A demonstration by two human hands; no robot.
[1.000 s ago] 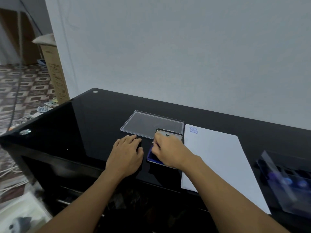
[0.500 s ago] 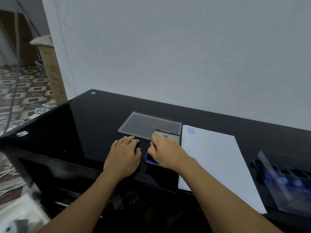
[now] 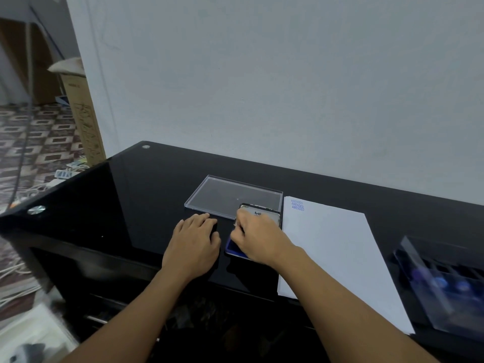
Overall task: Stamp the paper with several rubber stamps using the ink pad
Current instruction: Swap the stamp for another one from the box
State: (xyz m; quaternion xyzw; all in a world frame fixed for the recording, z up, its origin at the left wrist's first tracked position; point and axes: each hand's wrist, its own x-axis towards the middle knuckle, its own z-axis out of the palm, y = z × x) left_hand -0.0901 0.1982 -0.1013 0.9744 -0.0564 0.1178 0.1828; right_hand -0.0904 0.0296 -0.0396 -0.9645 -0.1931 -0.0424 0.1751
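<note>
A white paper (image 3: 337, 260) lies on the black glass table (image 3: 125, 205), with three blue "AMENDED" prints (image 3: 297, 206) at its top left corner. Just left of it sits the ink pad (image 3: 233, 248), its blue surface showing and its metal lid (image 3: 262, 213) open at the back. My right hand (image 3: 258, 238) is over the pad with fingers curled, pinching a small rubber stamp that the hand mostly hides. My left hand (image 3: 195, 244) rests palm down on the table beside the pad's left edge, holding nothing I can see.
A clear plastic lid (image 3: 230, 196) lies flat behind the hands. A clear box with dark compartments and blue items (image 3: 442, 284) stands right of the paper, near the table's front edge. A cardboard box (image 3: 83, 119) and cables are on the floor at left.
Both hands stay where they were, the right over the ink pad and the left beside it. Only the view has shifted slightly.
</note>
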